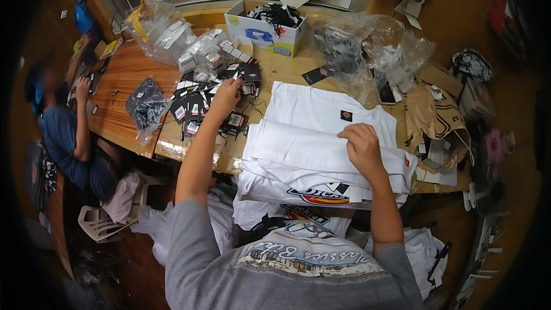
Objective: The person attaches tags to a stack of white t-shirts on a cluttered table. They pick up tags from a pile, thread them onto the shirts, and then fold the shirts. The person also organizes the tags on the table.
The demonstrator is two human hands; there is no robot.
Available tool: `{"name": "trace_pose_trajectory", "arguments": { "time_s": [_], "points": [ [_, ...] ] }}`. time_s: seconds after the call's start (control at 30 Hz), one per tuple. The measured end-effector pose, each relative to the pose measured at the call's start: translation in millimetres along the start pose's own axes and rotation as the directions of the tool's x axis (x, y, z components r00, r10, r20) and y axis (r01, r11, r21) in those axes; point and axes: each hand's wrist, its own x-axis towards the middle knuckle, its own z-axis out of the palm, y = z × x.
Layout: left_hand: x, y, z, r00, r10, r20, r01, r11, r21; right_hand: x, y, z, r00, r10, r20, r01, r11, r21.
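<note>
My left hand [228,96] reaches into a heap of black hang tags [195,103] on the table. Its fingers are pressed together at the edge of a dark tag, though the fingertips are partly hidden. My right hand [365,148] hovers at or rests on a stack of folded white T-shirts [287,152], fingers loosely bent and apart; whether it touches the cloth is hard to tell. The top shirt's neckline [321,100] lies toward the far side, with a small black neck label [346,116] showing. Printed logos appear on the stack's near side.
Behind the tags stand a white carton [264,28] of black strings and clear plastic bags [166,37] of tags. More plastic [367,46] lies at the back right, beside a beige bag [430,115]. At left, another person [74,143] sits near a plastic chair [109,218].
</note>
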Motion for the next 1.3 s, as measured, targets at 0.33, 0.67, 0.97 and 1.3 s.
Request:
{"name": "trace_pose_trajectory", "arguments": {
  "time_s": [0.33,0.67,0.97,1.3],
  "points": [
    [36.2,83.2,-70.7,0.979,-0.109,-0.175,0.011,0.876,-0.482,98.8,-17.1,94.3,0.955,0.295,0.045,-0.243,0.682,0.690],
    [46.8,143.4,-67.4,0.963,-0.095,-0.251,-0.062,0.833,-0.550,96.8,-9.1,90.1,0.922,0.347,0.171,-0.330,0.477,0.814],
    [48.2,193.5,-55.3,0.928,0.302,-0.218,-0.342,0.923,-0.175,37.0,7.6,-14.3,0.882,0.063,0.467,-0.424,-0.329,0.844],
    [40.8,247.3,27.4,0.930,0.364,-0.043,-0.322,0.755,-0.571,-13.2,0.8,-104.5,0.978,0.107,0.178,-0.204,0.351,0.914]
  ]
}}
